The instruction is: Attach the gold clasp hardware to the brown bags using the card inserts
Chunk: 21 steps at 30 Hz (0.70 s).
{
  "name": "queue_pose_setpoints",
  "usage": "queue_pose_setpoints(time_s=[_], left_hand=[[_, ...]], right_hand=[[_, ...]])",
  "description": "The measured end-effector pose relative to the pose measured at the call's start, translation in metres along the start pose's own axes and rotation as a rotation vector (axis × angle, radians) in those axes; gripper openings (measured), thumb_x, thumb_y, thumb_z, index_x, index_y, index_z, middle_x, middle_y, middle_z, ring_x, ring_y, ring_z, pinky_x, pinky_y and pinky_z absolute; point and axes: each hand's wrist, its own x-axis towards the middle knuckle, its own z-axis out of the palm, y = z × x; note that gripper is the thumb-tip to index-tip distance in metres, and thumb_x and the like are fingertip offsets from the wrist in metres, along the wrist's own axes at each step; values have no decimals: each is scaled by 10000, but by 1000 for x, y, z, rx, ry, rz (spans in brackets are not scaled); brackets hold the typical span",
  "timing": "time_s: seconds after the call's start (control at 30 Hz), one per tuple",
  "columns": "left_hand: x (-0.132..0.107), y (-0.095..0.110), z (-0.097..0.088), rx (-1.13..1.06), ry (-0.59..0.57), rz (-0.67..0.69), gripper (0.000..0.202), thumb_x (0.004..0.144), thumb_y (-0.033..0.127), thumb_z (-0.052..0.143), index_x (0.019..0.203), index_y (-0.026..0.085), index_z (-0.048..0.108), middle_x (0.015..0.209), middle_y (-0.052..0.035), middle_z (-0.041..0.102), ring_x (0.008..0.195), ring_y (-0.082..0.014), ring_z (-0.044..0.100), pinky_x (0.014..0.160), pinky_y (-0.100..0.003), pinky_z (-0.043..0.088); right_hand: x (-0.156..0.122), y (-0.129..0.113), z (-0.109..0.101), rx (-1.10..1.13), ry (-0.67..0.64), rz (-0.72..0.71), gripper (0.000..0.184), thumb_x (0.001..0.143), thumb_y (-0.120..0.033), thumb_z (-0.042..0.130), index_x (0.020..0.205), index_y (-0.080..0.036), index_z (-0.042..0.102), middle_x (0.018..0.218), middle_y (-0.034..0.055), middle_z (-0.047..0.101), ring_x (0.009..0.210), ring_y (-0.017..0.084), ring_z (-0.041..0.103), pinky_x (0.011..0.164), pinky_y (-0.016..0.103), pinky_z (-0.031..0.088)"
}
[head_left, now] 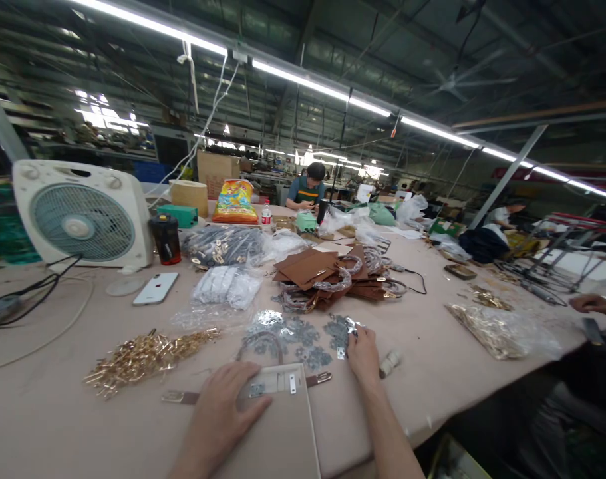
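My left hand [227,406] lies with fingers and thumb apart on a beige bag panel [287,432] at the table's near edge. A brown handle [263,336] arches from the panel's far edge, and brown straps with metal ends [320,378] stick out on both sides. Two small silver plates [293,384] rest near the panel's top. Beyond it, my right hand [363,352] pinches at a shiny metal plate [352,324] on the right of a spread of grey metal plates [303,332]. Its fingertips partly hide that piece. Another silver plate [340,353] lies beside the hand.
Gold fasteners [148,356] form a heap at left, near a phone [155,289] and box fan [83,216]. Brown bag pieces [317,269] are stacked ahead. A thread spool [390,363] is right of my hand. Another person's hand [595,305] shows at far right; a person sits opposite.
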Motion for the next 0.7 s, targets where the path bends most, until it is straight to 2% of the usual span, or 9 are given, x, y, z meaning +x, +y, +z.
queue_pose_setpoints(time_s=[0.33,0.5,0.7], left_hand=[[2,0,-1,-24,7,-6,412,828,508,799,1189,320,736,1224,-35,754,1167,-336,675,1018,-542,549],[1,-1,1,-13,1,-11,424,830,516,796,1197,311,735,1239,-45,751,1180,-345,670,1028,-559,540],[1,-1,1,-16,1,-19,416,837,508,786,1202,315,730,1238,-42,749,1175,-343,670,1035,-571,534]], right_hand=[[12,-6,-9,-171,-129,58,417,1036,-394,467,1333,-214,698,1347,148,583,1104,266,671,939,325,478],[12,-3,-12,-184,-161,36,433,1031,-452,486,1347,-240,693,1367,131,585,1128,260,663,962,322,486],[14,-3,-11,-196,-172,1,415,1034,-452,487,1301,-233,717,1336,119,597,1096,251,669,958,317,488]])
